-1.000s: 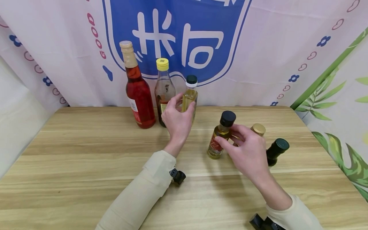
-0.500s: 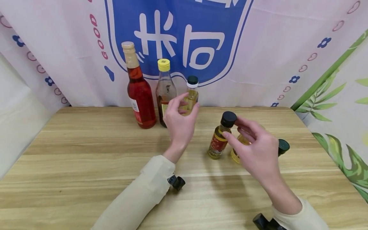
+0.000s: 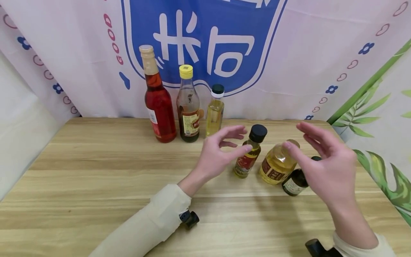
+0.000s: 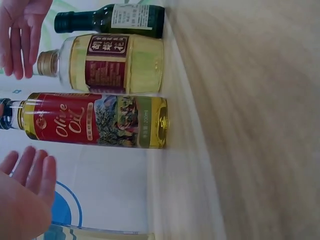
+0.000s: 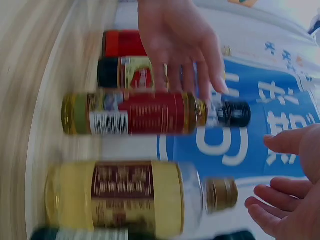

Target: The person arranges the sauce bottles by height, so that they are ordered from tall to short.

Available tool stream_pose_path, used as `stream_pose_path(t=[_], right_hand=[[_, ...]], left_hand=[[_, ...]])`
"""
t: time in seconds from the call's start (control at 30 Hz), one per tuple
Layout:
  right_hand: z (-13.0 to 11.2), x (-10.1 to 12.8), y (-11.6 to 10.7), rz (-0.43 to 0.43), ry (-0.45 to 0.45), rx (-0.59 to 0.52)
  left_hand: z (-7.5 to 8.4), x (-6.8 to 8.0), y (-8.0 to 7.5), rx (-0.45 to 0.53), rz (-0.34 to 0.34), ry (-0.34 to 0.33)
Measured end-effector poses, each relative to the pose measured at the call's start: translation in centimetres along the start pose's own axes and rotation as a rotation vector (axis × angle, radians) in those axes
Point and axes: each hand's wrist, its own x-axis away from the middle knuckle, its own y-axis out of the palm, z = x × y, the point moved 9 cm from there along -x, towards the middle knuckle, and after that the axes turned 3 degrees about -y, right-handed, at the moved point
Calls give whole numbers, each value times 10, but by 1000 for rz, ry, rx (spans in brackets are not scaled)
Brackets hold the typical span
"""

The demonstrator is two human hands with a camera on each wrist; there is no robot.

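Pale wooden table (image 3: 96, 167) with straight grain, backed right at its far edge by a white printed cloth (image 3: 305, 53) bearing a blue emblem, leaf-patterned fabric (image 3: 379, 117) closing off the right side. Along the far edge, standing upright in a touching row: tall red bottle (image 3: 158, 103), brown bottle with yellow cap (image 3: 188, 110), slim pale-yellow bottle (image 3: 215, 112). Wide bare wood across the left half and the near edge; tighter on the right, where three bottles cluster not far from the right edge. Olive oil bottle (image 3: 248, 157) upright near the table's middle-right, just left of the squat yellow bottle (image 3: 277, 166), black cap, red label reading "Olive Oil" in the left wrist view (image 4: 95, 126), golden oil inside. Small dark bottle (image 3: 295, 180) just right of the squat one. Left hand (image 3: 218, 151) spread, fingers relaxed, just beside the olive oil bottle, gripping nothing. Right hand (image 3: 327, 167) spread above the squat and dark bottles, fingers loose, holding nothing.
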Motion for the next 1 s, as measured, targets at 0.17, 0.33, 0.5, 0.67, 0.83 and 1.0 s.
stream_pose_path(t=[0.17,0.33,0.5,0.67,0.83,1.0], right_hand=[[16,-5,-17,18,-9,-25],[48,-4,-22,-100,40,-289],[66,1,-18,-346,-4,-560],[72,7,-12,-567,-118,-643],[85,9,-10,-640,-122,-640],[100,11,-12,-661,-86,-647]], left_hand=[[-8,3,13,-84,-88,-46],[-14,4,16,-134,-96,-79],[-16,3,17,-167,-101,-94],[-15,4,15,-175,-98,-101],[-15,4,14,-187,-92,-103],[-14,5,16,-194,-95,-108]])
